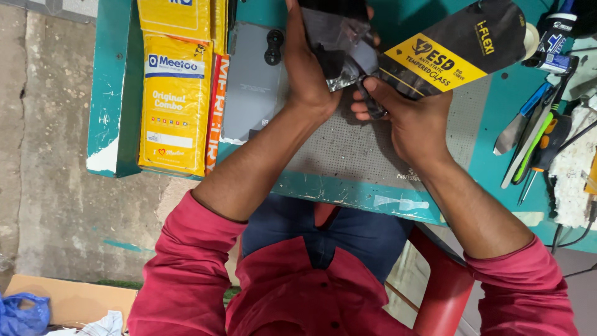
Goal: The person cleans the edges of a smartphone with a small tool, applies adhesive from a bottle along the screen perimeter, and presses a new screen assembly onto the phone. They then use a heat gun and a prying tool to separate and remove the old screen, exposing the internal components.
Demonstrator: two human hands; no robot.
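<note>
Over the teal surface (348, 190), the left hand (309, 74) and right hand (407, 118) clamped a clear plastic wrapper (336, 43) beside a black-and-yellow sleeve (454, 46); a hard tug could likely tear it.

A teal workbench (115, 93) with chipped paint is carrying a grey perforated mat (348, 146) at its middle. A grey phone (255, 87) is lying back-up just left of the mat, yellow flat packets (174, 99) are lying beside it, a black-and-yellow sleeve (460, 46) is resting at the top, and screwdrivers (535, 143) are lying at the right
</note>
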